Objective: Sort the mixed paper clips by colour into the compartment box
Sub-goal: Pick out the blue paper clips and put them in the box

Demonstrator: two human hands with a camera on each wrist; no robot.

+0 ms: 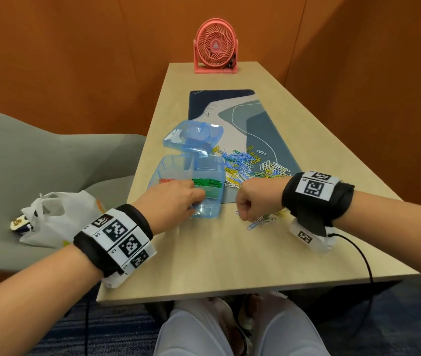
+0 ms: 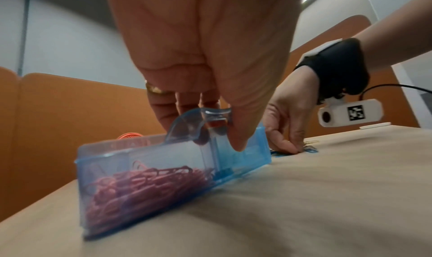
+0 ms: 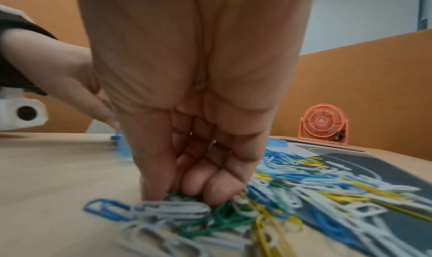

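Observation:
The blue see-through compartment box (image 1: 213, 209) lies on the table with its lid (image 1: 194, 136) thrown back. Red clips (image 2: 145, 183) fill one compartment, green clips (image 1: 208, 182) another. My left hand (image 1: 194, 201) holds the box by its near wall (image 2: 245, 155), thumb (image 2: 240, 137) outside and fingers inside. Right of the box, my right hand (image 1: 242, 215) is curled over a small heap of clips (image 1: 263, 219); thumb and fingertips pinch green clips (image 3: 205, 224) there. The main mixed pile (image 1: 245, 165) of blue, yellow and white clips lies on the mat.
A patterned blue desk mat (image 1: 263, 124) runs down the table's middle, with a pink fan (image 1: 215, 46) at the far end. A grey chair (image 1: 37, 155) carrying a white plastic bag (image 1: 52, 219) stands to the left. A black cable (image 1: 358, 255) trails off the table's right front edge.

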